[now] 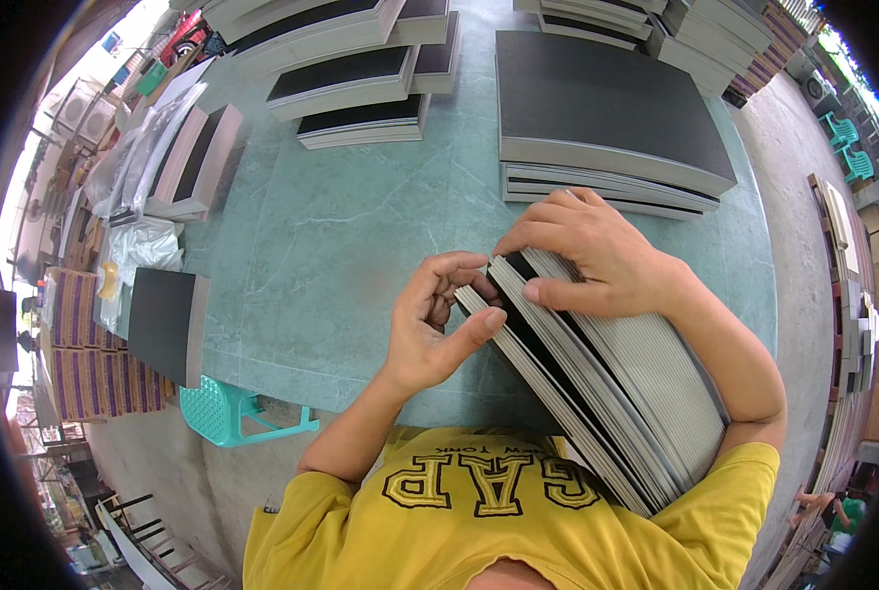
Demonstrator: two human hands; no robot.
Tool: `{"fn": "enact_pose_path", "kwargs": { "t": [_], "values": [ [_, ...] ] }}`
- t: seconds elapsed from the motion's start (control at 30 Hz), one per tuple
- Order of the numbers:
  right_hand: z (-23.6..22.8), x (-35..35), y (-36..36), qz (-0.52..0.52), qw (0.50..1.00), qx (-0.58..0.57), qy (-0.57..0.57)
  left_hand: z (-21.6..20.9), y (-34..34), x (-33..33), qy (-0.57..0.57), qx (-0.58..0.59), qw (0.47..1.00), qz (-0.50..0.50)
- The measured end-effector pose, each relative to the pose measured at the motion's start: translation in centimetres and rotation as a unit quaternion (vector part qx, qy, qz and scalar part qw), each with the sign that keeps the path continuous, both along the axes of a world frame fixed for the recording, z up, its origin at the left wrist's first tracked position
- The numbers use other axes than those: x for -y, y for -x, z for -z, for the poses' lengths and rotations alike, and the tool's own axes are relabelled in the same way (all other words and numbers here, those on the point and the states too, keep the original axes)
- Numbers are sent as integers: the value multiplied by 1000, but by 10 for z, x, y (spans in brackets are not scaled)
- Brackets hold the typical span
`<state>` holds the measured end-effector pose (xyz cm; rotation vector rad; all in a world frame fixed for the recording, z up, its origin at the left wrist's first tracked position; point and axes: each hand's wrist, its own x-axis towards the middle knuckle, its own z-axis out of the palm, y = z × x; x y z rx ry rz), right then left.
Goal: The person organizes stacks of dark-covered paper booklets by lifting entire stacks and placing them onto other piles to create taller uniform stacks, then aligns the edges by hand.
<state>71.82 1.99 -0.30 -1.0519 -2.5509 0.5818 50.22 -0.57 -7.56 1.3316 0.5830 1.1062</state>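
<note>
Two hands are gripping a fanned bundle of grey boards (pixel 607 383) against the body, the left hand (pixel 435 329) thumbing its edges, the right hand (pixel 597 256) steadying it; beyond, black-topped stacks (pixel 607 108) are lying on the green tabletop (pixel 361 236).

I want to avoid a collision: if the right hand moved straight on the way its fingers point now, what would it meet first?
Probably the left hand: the right hand points left across the fanned stack of sheets, and the left hand's fingertips lie just ahead.
</note>
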Motion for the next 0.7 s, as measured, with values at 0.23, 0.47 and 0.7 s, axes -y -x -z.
{"fn": "enact_pose_path", "kwargs": {
  "t": [0.23, 0.47, 0.7],
  "values": [
    [0, 1, 1, 1, 1000, 6, -3, 6, 1, -1, -69, -25, 997, -19],
    [-1, 0, 0, 6, 1000, 12, -3, 6, 4, 1, -43, -3, 999, -4],
    [0, -1, -1, 5, 1000, 12, 2, 5, 4, 2, -41, 3, 999, -5]
  ]
}}
